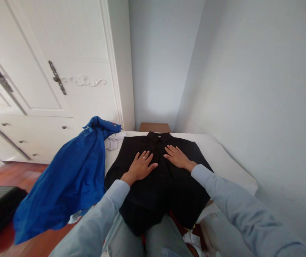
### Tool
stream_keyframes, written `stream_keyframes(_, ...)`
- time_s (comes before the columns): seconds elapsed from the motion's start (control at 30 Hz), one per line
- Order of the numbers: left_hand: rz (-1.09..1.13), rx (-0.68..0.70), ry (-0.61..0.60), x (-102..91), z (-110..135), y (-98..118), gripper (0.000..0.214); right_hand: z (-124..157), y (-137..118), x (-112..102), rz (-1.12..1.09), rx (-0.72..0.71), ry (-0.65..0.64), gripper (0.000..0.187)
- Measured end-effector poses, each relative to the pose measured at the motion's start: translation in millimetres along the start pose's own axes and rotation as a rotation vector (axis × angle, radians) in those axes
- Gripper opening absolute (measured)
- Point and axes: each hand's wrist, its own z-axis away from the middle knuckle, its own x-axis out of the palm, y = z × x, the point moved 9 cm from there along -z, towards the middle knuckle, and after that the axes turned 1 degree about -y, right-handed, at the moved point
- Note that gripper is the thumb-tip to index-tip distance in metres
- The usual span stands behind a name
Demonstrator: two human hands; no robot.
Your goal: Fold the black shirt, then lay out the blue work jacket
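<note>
Grip released, the left hand (140,166) and right hand (178,157) are lying flat on a seemingly light, limp shirt (153,192), probably best lifted by its shoulders (135,141).

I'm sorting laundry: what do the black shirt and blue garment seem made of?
Shirt: probably matte woven cotton or a blend; it shows little sheen and the collar looks crisp. Blue garment: smooth cloth, perhaps synthetic; its folds look faintly glossy.

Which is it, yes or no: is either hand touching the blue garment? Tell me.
No, the left hand and right hand both lie on the black shirt.
</note>
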Motion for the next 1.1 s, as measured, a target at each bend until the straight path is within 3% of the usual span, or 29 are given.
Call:
stream_keyframes(0.07, 0.204, -0.04, 0.062, -12.1, 0, -5, 0.056, 2, -2, -5, -0.001, 0.013, 0.025, 0.066)
stream_keyframes(0.17, 0.55, -0.177, 0.374, -49.1, 18, -21, 0.05, 12, -19, -26, 0.014, 0.024, 0.158, 0.065)
stream_keyframes(0.27, 0.678, -0.372, 0.727, -78.9, 70, -33, 0.042, 34, -55, -52, -0.057, -0.011, 0.322, 0.062)
stream_keyframes(0.33, 0.69, -0.532, 0.854, -80.5, 116, -33, 0.038, 54, -88, -64, -0.176, -0.078, 0.365, 0.058)
stream_keyframes(0.4, 0.715, -0.695, 0.976, -68.8, 169, -28, 0.036, 78, -120, -69, -0.348, -0.16, 0.36, 0.054)
stream_keyframes(0.47, 0.696, -0.805, 1.04, -46.8, 217, -22, 0.038, 103, -140, -59, -0.622, -0.191, 0.281, 0.05)
stream_keyframes(0.53, 0.631, -0.876, 0.971, -15.6, 251, -20, 0.038, 128, -154, -23, -0.994, -0.183, 0.024, 0.052)
stream_keyframes(0.6, 0.598, -0.973, 0.855, 22.7, 275, -29, 0.038, 159, -166, 29, -1.324, -0.142, -0.325, 0.057)
stream_keyframes(0.63, 0.588, -1.022, 0.804, 41.1, 283, -35, 0.04, 174, -166, 54, -1.418, -0.095, -0.435, 0.059)
stream_keyframes(0.67, 0.61, -1.046, 0.734, 59.9, 285, -41, 0.043, 188, -159, 78, -1.457, -0.01, -0.471, 0.057)
stream_keyframes(0.73, 0.655, -1.074, 0.635, 89.7, 284, -49, 0.052, 213, -129, 123, -1.414, 0.22, -0.417, 0.05)
stream_keyframes(0.8, 0.676, -1.075, 0.615, 105.2, 276, -53, 0.059, 240, -89, 158, -1.334, 0.453, -0.321, 0.044)
stream_keyframes(0.87, 0.698, -1.063, 0.622, 111.9, 267, -54, 0.06, 268, -46, 177, -1.24, 0.655, -0.2, 0.039)
stream_keyframes(1.0, 0.785, -1.095, 0.486, 125.5, 255, -60, 0.042, 315, 38, 174, -1.082, 0.974, 0.166, 0.041)
stream_keyframes(1.1, 0.792, -1.113, 0.448, 123.1, 256, -66, 0.029, 332, 69, 162, -1.062, 1.07, 0.398, 0.056)
